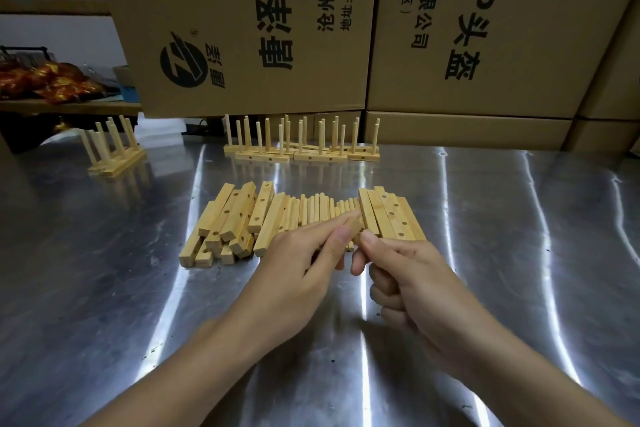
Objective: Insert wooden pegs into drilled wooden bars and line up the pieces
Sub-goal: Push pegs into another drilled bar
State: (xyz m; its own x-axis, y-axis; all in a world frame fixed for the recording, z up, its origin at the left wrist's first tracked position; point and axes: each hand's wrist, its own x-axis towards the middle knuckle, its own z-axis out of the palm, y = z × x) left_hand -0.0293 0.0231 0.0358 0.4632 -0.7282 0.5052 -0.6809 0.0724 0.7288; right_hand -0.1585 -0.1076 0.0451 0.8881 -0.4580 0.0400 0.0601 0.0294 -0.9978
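A heap of drilled wooden bars (pixel 228 222) lies left of centre on the steel table. A second group of drilled bars (pixel 391 215) lies to the right. Between them rests a row of loose round pegs (pixel 313 211). My left hand (pixel 304 253) and my right hand (pixel 405 270) meet just in front of the pegs, both pinching one short wooden piece (pixel 355 230) between thumbs and fingers. What kind of piece it is stays mostly hidden. Finished bars with upright pegs (pixel 298 146) stand in a line at the back, and another finished set (pixel 112 149) stands at back left.
Large printed cardboard boxes (pixel 249 28) wall off the back of the steel table (pixel 519 253). At far left a shelf holds shiny orange-red packets (pixel 45 80). White foam pieces (pixel 159 132) lie behind the left finished set.
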